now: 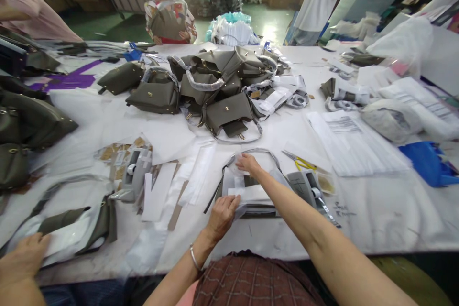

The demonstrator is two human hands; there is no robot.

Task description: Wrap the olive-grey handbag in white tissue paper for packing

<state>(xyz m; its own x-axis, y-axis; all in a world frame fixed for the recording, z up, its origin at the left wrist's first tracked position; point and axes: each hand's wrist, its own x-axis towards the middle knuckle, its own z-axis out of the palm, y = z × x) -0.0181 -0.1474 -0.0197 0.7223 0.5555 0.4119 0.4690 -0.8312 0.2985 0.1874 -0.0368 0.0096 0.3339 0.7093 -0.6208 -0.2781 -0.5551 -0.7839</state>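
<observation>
A dark olive handbag lies in front of me on the white table, partly covered by white paper and thin translucent film. Its wrapped strap loops out on the far side. My left hand, below a bangled wrist, has its fingers closed on the film at the bag's near left corner. Over the far left part of the bag, my right hand pinches the film with its fingertips. My right forearm crosses above the bag and hides some of it.
Tape dispensers flank the bag, with yellow-handled scissors behind the right one. Several handbags are heaped beyond. At left, another person's hand touches a second bag. White sheets and a blue bin lie right.
</observation>
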